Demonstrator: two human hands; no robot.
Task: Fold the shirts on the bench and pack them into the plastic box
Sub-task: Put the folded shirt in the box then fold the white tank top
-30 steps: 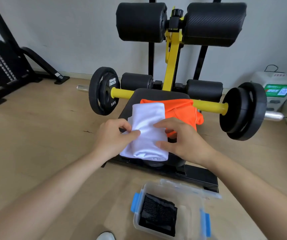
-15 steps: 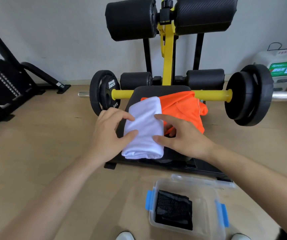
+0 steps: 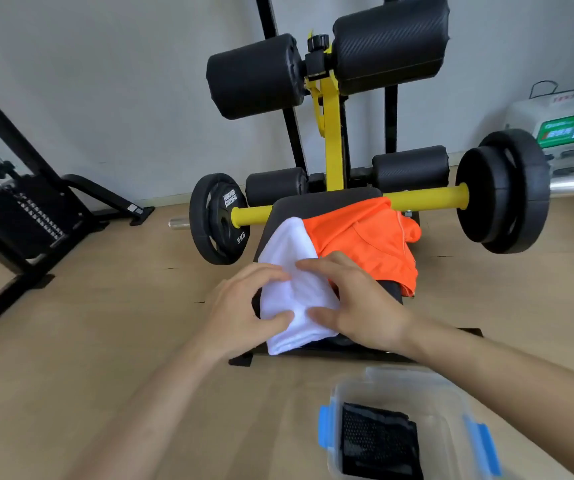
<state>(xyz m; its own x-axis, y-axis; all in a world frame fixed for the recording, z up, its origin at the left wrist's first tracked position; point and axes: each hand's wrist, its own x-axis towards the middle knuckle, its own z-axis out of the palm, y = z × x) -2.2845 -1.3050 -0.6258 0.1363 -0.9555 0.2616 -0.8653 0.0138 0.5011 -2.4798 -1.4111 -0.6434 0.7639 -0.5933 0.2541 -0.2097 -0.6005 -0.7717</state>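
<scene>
Gripping white shirt (image 3: pixel 289 244) with left hand (image 3: pixel 240 306) and right hand (image 3: pixel 365 306) — orange shirt (image 3: pixel 358 237) touching beside, barbell (image 3: pixel 424 199) behind, plastic box (image 3: pixel 448 420) nearer.

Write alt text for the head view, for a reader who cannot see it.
The left hand and right hand grip a folded white shirt on a black gym bench, next to an orange shirt. On the wooden floor nearer the camera, an open clear plastic box holds a folded black garment.
</scene>
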